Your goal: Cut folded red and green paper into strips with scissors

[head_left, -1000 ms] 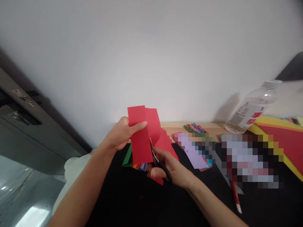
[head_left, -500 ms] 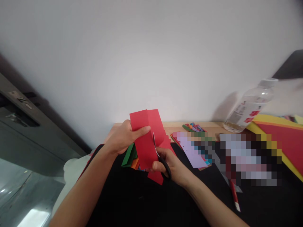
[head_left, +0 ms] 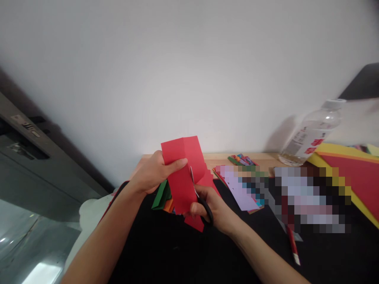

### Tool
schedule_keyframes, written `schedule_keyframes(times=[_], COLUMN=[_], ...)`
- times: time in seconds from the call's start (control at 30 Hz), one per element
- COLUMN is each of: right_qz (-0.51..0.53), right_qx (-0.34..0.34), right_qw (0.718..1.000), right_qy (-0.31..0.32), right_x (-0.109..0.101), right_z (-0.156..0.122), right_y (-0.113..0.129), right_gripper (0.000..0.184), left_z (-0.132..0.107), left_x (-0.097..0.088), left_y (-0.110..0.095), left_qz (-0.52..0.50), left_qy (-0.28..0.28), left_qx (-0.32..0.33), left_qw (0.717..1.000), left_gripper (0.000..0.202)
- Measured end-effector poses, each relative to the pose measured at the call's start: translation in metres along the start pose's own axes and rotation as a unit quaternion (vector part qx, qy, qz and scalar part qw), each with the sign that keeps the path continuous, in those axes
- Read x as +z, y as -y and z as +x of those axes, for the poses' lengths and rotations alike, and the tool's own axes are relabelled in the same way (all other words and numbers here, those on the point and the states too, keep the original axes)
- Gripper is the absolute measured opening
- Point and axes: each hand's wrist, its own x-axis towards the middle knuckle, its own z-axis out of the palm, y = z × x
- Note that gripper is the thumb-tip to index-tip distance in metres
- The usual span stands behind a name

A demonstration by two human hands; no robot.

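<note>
My left hand (head_left: pixel 154 173) pinches a folded red paper (head_left: pixel 182 165) near its top left, thumb on the front, and holds it upright above the black mat (head_left: pixel 166 252). My right hand (head_left: pixel 213 207) grips black-handled scissors (head_left: pixel 199 195). Their silver blades point up into the red paper along a cut near its middle. Cut red strips hang to the right of the blades and below my right hand.
Green, orange and blue papers (head_left: pixel 162 197) lie under the red sheet. A stack of coloured papers (head_left: pixel 244 159) sits on the wooden table edge. A clear plastic bottle (head_left: pixel 310 134) stands at the right beside large yellow and red sheets (head_left: pixel 352 173). A red pen (head_left: pixel 293 244) lies on the mat.
The red paper has come lower and turned slightly in my left hand. The scissors have moved up further into the paper. Over the last half second little has shifted.
</note>
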Motion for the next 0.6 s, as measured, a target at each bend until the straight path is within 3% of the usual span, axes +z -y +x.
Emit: schedule_keyframes(times=[0.6], right_qz=[-0.007], right_qx=[0.001], right_qw=[1.0], right_qy=[-0.009], right_x=[-0.001], right_z=[0.0014], right_y=[-0.0053], right_gripper=[0.049], left_z=[-0.0007], left_x=[0.0002], left_y=[-0.0008], left_qz=[0.008], left_qy=[-0.001], left_qx=[0.003], left_qw=[1.0], left_gripper=[0.025])
